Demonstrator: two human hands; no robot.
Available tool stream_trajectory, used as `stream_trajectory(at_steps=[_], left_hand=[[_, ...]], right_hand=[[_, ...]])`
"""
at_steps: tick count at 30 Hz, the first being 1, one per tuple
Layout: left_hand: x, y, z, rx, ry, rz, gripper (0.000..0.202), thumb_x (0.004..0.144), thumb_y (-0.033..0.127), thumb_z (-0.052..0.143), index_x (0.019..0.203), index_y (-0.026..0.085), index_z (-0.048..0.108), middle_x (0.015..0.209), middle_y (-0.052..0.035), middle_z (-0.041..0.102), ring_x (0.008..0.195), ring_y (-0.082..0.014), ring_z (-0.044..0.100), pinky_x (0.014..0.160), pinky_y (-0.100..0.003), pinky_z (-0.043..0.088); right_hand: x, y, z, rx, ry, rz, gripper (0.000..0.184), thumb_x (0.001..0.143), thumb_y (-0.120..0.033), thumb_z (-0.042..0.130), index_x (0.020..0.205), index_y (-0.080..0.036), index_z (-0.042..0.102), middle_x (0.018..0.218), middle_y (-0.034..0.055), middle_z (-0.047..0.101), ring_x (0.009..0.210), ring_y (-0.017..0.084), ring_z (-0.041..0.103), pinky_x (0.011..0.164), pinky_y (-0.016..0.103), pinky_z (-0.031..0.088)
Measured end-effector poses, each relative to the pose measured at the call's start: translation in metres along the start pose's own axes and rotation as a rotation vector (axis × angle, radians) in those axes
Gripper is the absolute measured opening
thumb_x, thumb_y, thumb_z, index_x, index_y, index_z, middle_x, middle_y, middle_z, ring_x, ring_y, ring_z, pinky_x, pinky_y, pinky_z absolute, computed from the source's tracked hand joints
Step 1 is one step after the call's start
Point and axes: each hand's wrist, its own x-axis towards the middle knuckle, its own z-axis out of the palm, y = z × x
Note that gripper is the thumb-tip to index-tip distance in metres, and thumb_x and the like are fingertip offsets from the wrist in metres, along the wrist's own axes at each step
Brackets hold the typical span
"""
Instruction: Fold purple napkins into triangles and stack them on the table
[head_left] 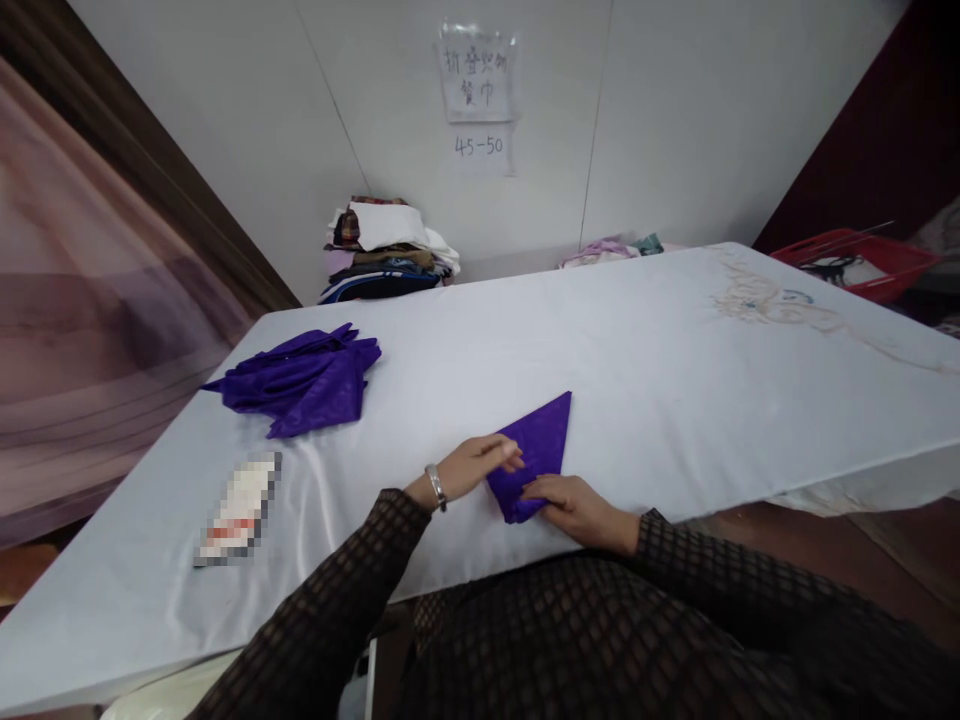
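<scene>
A purple cloth napkin (pixel 541 440), folded into a long triangle, lies on the white tablecloth (pixel 600 340) near the front edge. My left hand (pixel 472 467), with a silver bracelet on the wrist, rests on the napkin's left edge, fingers pressed together on the fabric. My right hand (pixel 577 510) pinches the napkin's lower corner against the table. Both sleeves are dark mesh.
A heap of more purple napkins (pixel 304 380) lies at the left of the table. A blurred small packet (pixel 240 510) sits near the front left. Folded clothes (pixel 386 250) are stacked by the far wall, a red basket (pixel 855 262) at the right.
</scene>
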Motion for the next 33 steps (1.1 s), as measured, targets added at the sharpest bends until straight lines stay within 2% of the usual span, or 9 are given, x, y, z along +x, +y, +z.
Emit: stream_trajectory(at_steps=[2,5,8,10,13,15,22,27,33], left_hand=[[0.011,-0.016,-0.004,-0.029,0.093,0.0,0.052,0.087,0.058,0.032,0.092,0.016,0.063,0.094,-0.0071,0.071,0.085,-0.0185,0.065,0.081,-0.032,0.05],[0.017,-0.033,-0.001,0.126,0.22,-0.016,0.05,0.088,0.056,0.033,0.09,0.019,0.067,0.091,-0.0045,0.072,0.087,-0.0193,0.064,0.083,-0.032,0.049],[0.017,-0.037,0.003,0.225,0.335,-0.001,0.047,0.09,0.052,0.032,0.098,0.02,0.066,0.092,-0.0027,0.071,0.087,-0.0187,0.064,0.081,-0.031,0.048],[0.018,-0.037,0.005,0.282,0.401,-0.016,0.042,0.088,0.05,0.04,0.105,0.02,0.064,0.092,-0.0024,0.071,0.083,-0.0183,0.065,0.078,-0.03,0.049],[0.023,-0.041,0.008,0.339,0.452,-0.048,0.037,0.084,0.043,0.051,0.112,0.021,0.06,0.087,-0.0009,0.072,0.076,-0.0169,0.065,0.072,-0.028,0.049],[0.027,-0.046,0.01,0.354,0.476,-0.053,0.031,0.084,0.037,0.051,0.109,0.021,0.061,0.08,0.0006,0.071,0.073,-0.0158,0.065,0.068,-0.027,0.048],[0.034,-0.056,0.015,0.359,0.5,-0.048,0.023,0.083,0.032,0.053,0.101,0.022,0.063,0.072,0.003,0.069,0.067,-0.0141,0.063,0.063,-0.025,0.045],[0.034,-0.056,0.014,0.351,0.506,-0.05,0.022,0.082,0.032,0.054,0.1,0.023,0.063,0.073,0.0029,0.069,0.069,-0.0142,0.064,0.064,-0.025,0.046],[0.034,-0.055,0.014,0.357,0.499,-0.048,0.023,0.081,0.033,0.054,0.1,0.023,0.064,0.074,0.0027,0.069,0.069,-0.0142,0.064,0.064,-0.025,0.047]], right_hand=[[0.002,0.0,-0.009,0.187,0.046,0.117,0.023,0.086,-0.027,0.052,0.102,-0.02,0.067,0.101,0.0049,0.069,0.093,0.02,0.062,0.085,0.034,0.047],[0.008,0.004,-0.024,0.519,0.164,0.374,0.025,0.081,-0.035,0.061,0.096,-0.018,0.069,0.094,0.0046,0.07,0.087,0.02,0.063,0.082,0.036,0.048],[0.018,0.016,-0.038,0.799,0.298,0.603,0.029,0.075,-0.035,0.068,0.095,-0.015,0.069,0.089,0.0057,0.071,0.078,0.018,0.063,0.076,0.034,0.05],[0.024,0.026,-0.044,0.882,0.365,0.694,0.026,0.073,-0.031,0.07,0.094,-0.015,0.068,0.088,0.0059,0.071,0.074,0.016,0.064,0.071,0.031,0.052],[0.03,0.04,-0.05,0.918,0.4,0.743,0.023,0.071,-0.023,0.071,0.093,-0.016,0.067,0.088,0.0054,0.071,0.071,0.015,0.064,0.069,0.03,0.053],[0.032,0.044,-0.052,0.921,0.389,0.751,0.021,0.072,-0.02,0.069,0.092,-0.016,0.066,0.085,0.0048,0.071,0.069,0.015,0.064,0.068,0.031,0.054],[0.037,0.045,-0.066,0.838,0.333,0.862,0.013,0.079,-0.014,0.062,0.091,-0.015,0.058,0.069,0.002,0.067,0.054,0.012,0.062,0.055,0.026,0.055],[0.045,0.046,-0.078,0.764,0.303,0.907,0.011,0.081,-0.021,0.064,0.088,-0.016,0.057,0.067,0.0005,0.065,0.05,0.012,0.061,0.048,0.023,0.054],[0.055,0.055,-0.087,0.673,0.26,0.921,0.025,0.081,-0.039,0.066,0.084,-0.015,0.057,0.063,0.0031,0.066,0.05,0.012,0.061,0.043,0.021,0.052]])
